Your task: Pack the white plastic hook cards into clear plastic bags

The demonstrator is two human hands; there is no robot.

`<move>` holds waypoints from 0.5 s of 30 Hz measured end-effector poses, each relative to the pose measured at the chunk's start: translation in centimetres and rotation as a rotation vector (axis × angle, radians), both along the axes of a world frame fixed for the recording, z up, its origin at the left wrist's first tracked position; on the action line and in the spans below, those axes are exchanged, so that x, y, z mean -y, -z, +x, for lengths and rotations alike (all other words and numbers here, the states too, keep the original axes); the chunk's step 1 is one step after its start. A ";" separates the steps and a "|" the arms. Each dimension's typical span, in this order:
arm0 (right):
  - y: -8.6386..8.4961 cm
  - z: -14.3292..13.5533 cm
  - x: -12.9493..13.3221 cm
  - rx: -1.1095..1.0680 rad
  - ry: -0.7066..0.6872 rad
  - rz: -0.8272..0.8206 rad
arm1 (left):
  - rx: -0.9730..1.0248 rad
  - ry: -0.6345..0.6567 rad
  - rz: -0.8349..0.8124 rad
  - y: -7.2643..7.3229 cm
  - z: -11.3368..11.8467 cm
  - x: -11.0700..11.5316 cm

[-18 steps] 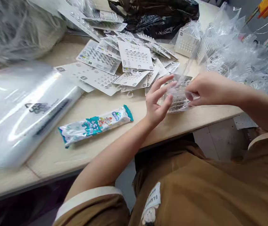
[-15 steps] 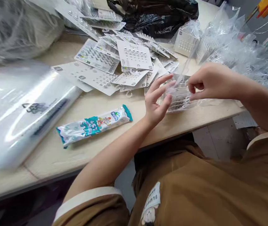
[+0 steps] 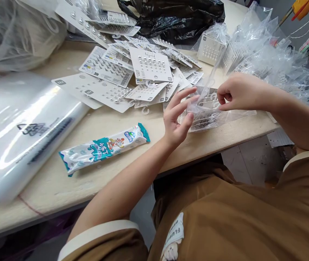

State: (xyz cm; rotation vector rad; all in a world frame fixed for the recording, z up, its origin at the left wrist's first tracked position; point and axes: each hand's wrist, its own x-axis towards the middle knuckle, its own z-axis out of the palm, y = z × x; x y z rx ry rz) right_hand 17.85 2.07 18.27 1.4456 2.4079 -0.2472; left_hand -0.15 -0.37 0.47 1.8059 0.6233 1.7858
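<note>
My left hand (image 3: pixel 176 117) and right hand (image 3: pixel 237 92) pinch a clear plastic bag of white stud cards (image 3: pixel 207 114) at the pale wooden desk (image 3: pixel 111 119) edge, beside scattered white cards (image 3: pixel 132 72).

A single head-worn camera looks forward and steeply down from close above the person's own lap, over the near edge of the desk (image 3: pixel 62 181), facing the scattered cards (image 3: pixel 150 65) and bags at its far side.
</note>
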 end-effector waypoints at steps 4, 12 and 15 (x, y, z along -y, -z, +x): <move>-0.1 -0.3 0.1 0.015 0.016 0.092 | -0.013 -0.010 0.007 0.1 0.0 0.0; -0.1 0.0 0.2 0.056 0.008 0.071 | 0.001 0.003 0.034 0.1 0.0 0.0; 0.1 0.2 0.1 0.023 0.009 0.112 | 0.012 0.003 0.031 0.2 0.0 -0.1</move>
